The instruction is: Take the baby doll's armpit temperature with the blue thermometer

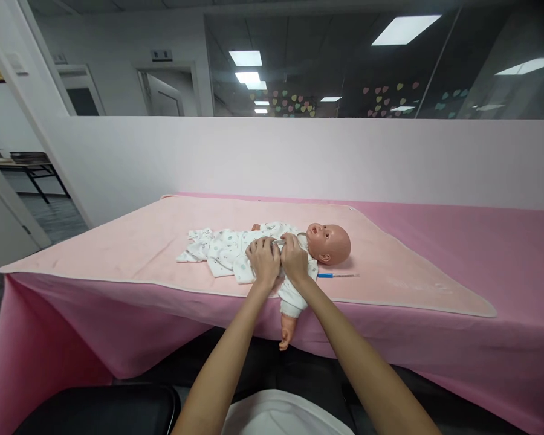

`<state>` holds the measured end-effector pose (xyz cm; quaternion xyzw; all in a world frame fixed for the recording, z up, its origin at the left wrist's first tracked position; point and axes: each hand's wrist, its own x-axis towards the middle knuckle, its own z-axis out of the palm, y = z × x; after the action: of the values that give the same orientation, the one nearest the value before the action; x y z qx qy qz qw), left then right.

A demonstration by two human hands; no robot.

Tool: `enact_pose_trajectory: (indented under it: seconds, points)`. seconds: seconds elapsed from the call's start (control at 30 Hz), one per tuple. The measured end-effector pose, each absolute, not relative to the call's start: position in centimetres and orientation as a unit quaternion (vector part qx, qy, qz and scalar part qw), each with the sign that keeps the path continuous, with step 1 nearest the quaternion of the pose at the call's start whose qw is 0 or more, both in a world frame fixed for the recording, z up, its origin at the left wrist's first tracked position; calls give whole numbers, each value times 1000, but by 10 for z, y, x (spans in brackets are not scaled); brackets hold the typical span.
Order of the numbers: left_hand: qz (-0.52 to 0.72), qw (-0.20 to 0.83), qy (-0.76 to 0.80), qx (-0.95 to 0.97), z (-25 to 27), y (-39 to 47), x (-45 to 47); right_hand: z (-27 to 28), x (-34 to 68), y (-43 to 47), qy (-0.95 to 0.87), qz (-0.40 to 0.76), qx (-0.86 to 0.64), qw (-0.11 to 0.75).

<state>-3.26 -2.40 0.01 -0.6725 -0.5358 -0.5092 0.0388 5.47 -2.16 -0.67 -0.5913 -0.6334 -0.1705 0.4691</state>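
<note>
Near the mat's [403, 307] front edge, left hand [263, 257] and right hand [294, 255] curl narrowly, grip unclear; I'd pinch the baby doll's [330, 243] limp-looking shirt [243, 269].

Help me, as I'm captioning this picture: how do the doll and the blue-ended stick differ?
Size: the doll is much bigger; the blue-ended stick is small and thin.
Look: the doll wears white patterned clothes; the stick has a blue end and a paler shaft.
Contact: the left hand and right hand are on the doll's clothed body, while the stick lies untouched beside it.
Both lie on the pale pink mat.
</note>
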Motion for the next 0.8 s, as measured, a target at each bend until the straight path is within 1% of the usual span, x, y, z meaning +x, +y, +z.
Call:
enact_pose_trajectory:
  seconds: [0.17, 0.23, 0.8]
  points:
    - [-523, 6, -542, -658, 0, -25, -37, -3, 52, -28, -706, -171, -565, 392]
    - [-524, 3, -542, -657, 0, -26, -38, -2, 52, -30, -722, -168, -557, 374]
    - [-553, -33, -519, -651, 0, -25, -40, -6, 51, -24, -702, -173, -592, 356]
